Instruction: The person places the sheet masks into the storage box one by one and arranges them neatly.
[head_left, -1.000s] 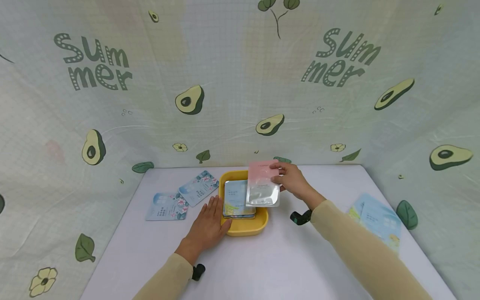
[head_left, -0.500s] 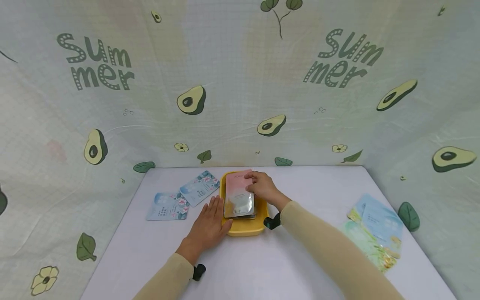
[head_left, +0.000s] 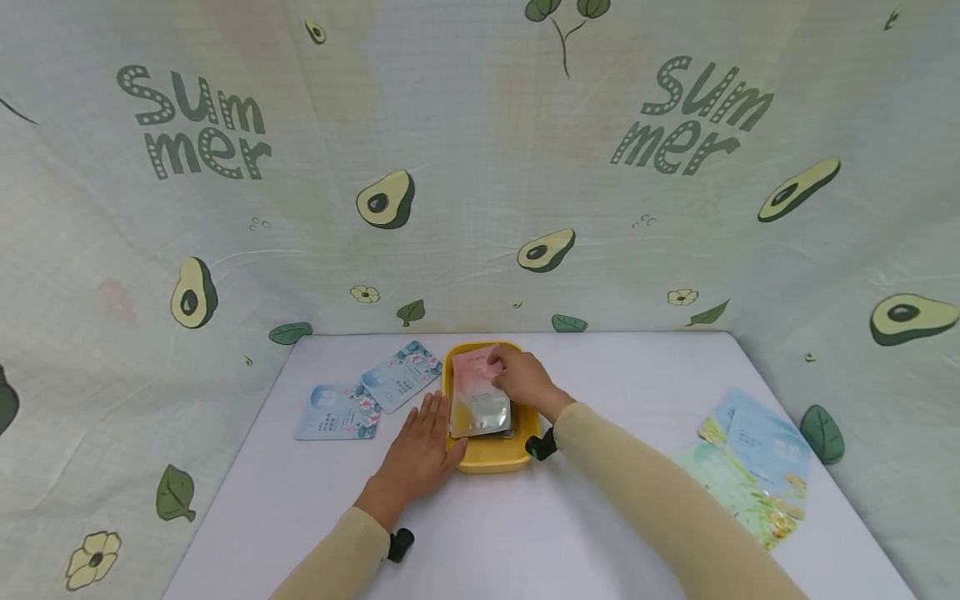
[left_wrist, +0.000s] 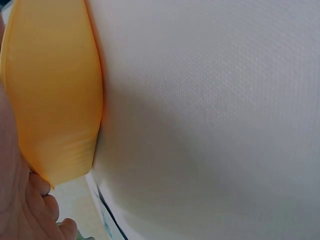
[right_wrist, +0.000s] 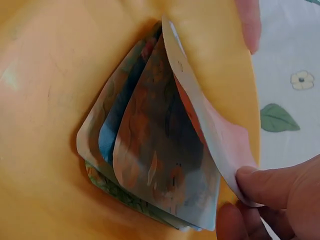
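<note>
Starting far left, clock centred on the tray, twelve toward the printed cloth: spotting one floral pack at nine, another pack at ten, touching or overlapping, hard to say which. Moving in to the left hand at eight, palm down, with fingers straight along the tray's side and thumb out to the near rim. No shift there in the last second.

Into the tray, and seeing the big change: bringing of the pouch, a second ago out over the rim at three, now across onto the ten o'clock side, above the stack. Meaning, by the look of it, carrying over done, release not yet.

On to the right hand at two, pinching the pouch's edge between thumb and fingers, and so in the way of a flat lie: catching that edge, on the right wrist view, lifted clear of the stack.

Following the sleeve out toward four, swung in enough to bare much of a green pack, hidden a second ago. Ending far right with a blue pack beside it, over another.
</note>
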